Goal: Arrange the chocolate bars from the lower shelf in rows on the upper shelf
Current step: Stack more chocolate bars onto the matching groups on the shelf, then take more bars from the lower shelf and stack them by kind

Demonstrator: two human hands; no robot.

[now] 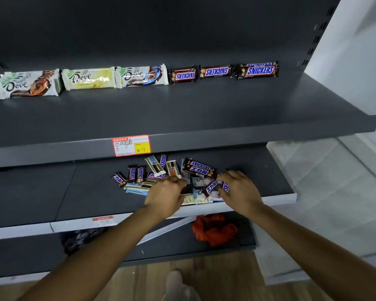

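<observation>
Chocolate bars (199, 168) heaped on lower shelf (85, 192), mid-right; right hand (240, 190) pinches two small Snickers (211, 188), left hand (164, 193) curled in the pile, grip unclear. Best: grab same brand tog., lift clear, set labels-up w/ upper shelf (182, 109) row.

Dim, soft blur, curved wide-angle edges

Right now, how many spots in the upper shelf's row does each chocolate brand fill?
Dove spots: 3
Snickers spots: 3
Total on the upper shelf: 6
</observation>
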